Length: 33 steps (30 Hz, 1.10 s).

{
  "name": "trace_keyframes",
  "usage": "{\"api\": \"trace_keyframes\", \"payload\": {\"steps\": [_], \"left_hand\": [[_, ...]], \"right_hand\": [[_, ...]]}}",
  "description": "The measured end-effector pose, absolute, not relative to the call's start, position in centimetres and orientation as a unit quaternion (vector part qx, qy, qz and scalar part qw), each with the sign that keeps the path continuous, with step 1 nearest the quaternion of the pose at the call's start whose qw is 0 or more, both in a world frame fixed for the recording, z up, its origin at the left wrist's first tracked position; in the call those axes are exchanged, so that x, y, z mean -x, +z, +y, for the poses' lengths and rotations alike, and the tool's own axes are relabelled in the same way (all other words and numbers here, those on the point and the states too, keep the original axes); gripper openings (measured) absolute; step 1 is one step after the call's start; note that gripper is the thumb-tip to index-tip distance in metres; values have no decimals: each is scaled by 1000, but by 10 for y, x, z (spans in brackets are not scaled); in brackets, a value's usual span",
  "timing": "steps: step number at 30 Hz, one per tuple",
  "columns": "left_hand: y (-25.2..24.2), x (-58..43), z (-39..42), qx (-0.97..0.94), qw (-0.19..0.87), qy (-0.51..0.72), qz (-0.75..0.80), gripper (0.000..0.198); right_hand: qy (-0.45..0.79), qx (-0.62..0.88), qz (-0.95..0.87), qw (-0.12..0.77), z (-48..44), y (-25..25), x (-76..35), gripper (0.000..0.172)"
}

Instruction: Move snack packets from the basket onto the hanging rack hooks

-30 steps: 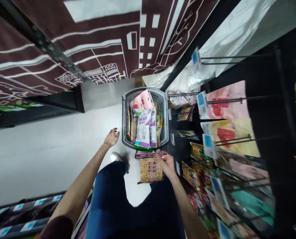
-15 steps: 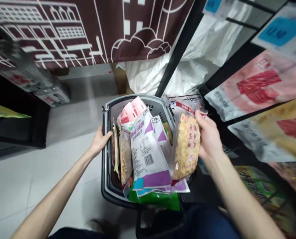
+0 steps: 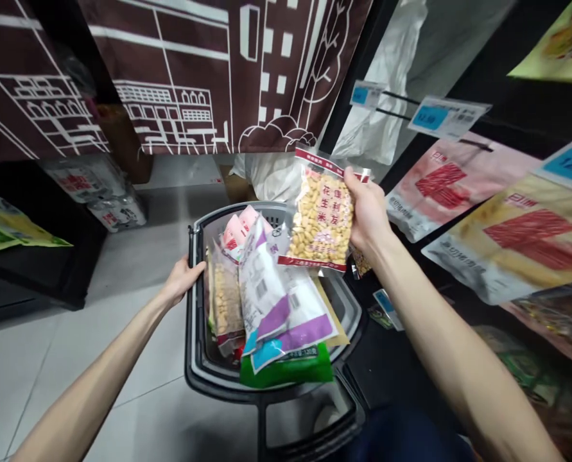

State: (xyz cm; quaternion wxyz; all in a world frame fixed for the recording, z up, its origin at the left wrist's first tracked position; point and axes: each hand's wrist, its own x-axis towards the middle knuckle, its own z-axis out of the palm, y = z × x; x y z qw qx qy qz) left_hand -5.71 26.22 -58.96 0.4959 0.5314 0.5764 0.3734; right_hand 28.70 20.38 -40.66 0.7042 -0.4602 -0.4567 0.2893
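My right hand (image 3: 368, 208) grips a clear bag of peanuts (image 3: 320, 215) with dark red bands by its right edge, above the back right of a grey shopping basket (image 3: 193, 359). My left hand (image 3: 182, 280) is closed on the basket's left rim, thumb over the edge. Inside the basket stand white and purple snack bags (image 3: 261, 289), a pink bag (image 3: 240, 228), another bag of peanuts (image 3: 225, 301) at the left and a green bag (image 3: 288, 369) at the front. The held bag covers part of the basket's back right.
On the right, a black rack holds hanging pink and yellow snack bags (image 3: 526, 237) with blue price tags (image 3: 433, 117). A brown printed cloth (image 3: 194, 38) hangs ahead, with white plastic (image 3: 273, 176) beneath it. Wrapped packs (image 3: 115, 208) stand on the floor at the left.
My right hand has lifted the peanut bag up and away from me, turning its front towards the camera. The bags in the basket have shifted slightly; my left hand stays on the rim.
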Motion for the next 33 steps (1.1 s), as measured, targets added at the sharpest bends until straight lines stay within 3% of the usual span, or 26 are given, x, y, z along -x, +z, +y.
{"api": "trace_keyframes", "payload": {"steps": [5, 17, 25, 28, 33], "left_hand": [[-591, 100, 254, -462, 518, 412, 591, 53], [-565, 119, 255, -465, 436, 425, 643, 41], [-556, 162, 275, -458, 442, 433, 639, 48], [-555, 163, 269, -438, 452, 436, 644, 48], [-556, 154, 209, -378, 498, 434, 649, 44]], "right_hand": [[277, 415, -469, 728, 205, -423, -269, 44], [323, 436, -428, 723, 214, -454, -275, 40], [383, 431, -409, 707, 209, -467, -268, 37], [459, 461, -387, 653, 215, -477, -265, 36], [566, 564, -365, 478, 219, -508, -280, 26]]}}
